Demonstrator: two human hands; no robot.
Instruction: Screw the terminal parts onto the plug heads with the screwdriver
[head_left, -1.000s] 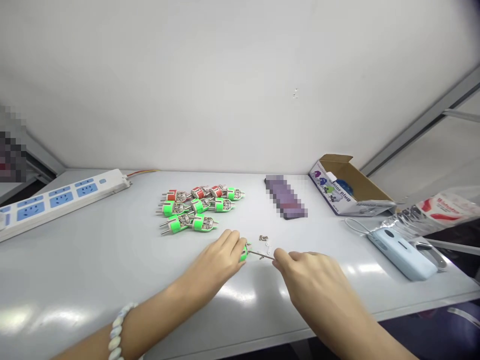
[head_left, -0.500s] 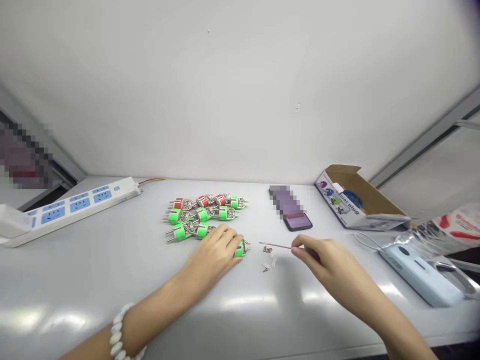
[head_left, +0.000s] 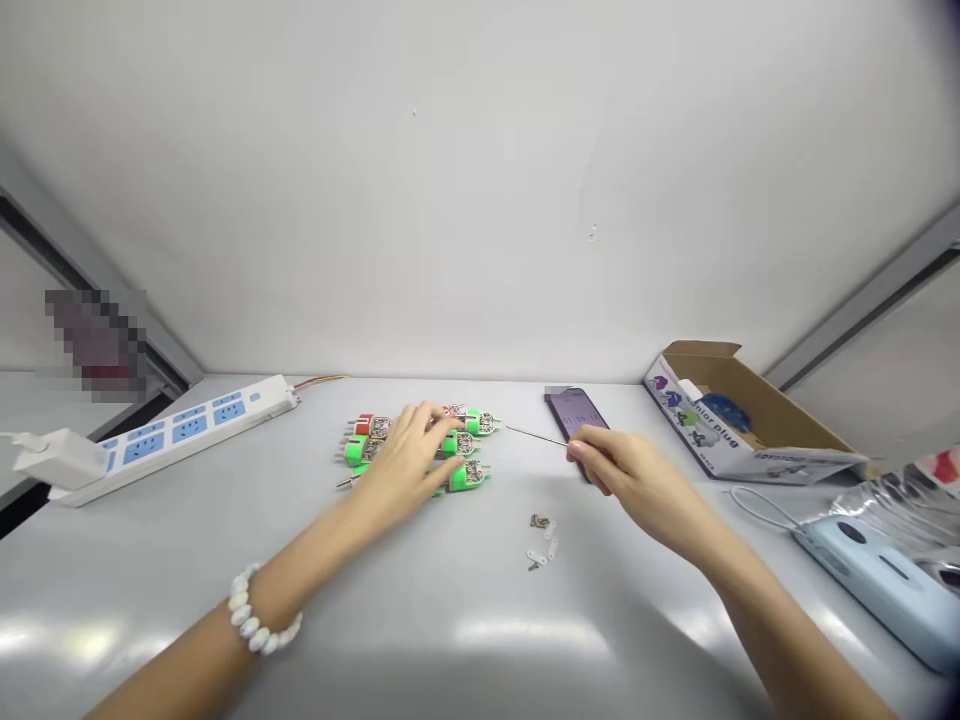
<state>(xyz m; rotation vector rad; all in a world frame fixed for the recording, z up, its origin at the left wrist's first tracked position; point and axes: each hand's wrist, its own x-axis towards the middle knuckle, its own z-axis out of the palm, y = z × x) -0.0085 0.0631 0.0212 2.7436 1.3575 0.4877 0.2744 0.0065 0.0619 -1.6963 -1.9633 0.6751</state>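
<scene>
My left hand (head_left: pixel 409 450) is over a group of red and green plugs, its thumb and fingers apart and covering several of them. A green plug (head_left: pixel 466 476) lies just beside the thumb, and another green plug (head_left: pixel 480 423) sits at the group's back right. A red plug (head_left: pixel 365 426) shows to the left of the hand. In my right hand (head_left: pixel 609 462) is a thin metal screwdriver (head_left: pixel 536 437), its tip pointing left toward the plugs. Small white strips (head_left: pixel 552 548) and small metal parts (head_left: pixel 538 521) lie on the grey table (head_left: pixel 450 620).
At the left lies a white power strip (head_left: pixel 184 430) with a white adapter (head_left: pixel 64 458). A phone (head_left: pixel 576 412) lies behind my right hand. To the right are an open cardboard box (head_left: pixel 720 440), a light-blue device (head_left: pixel 877 575) and clear plastic packaging (head_left: pixel 892 500).
My left hand has moved back over the plugs, its fingers spreading from the front green plug. My right hand has moved back with the screwdriver, near the phone. The camera view has shifted slightly.
</scene>
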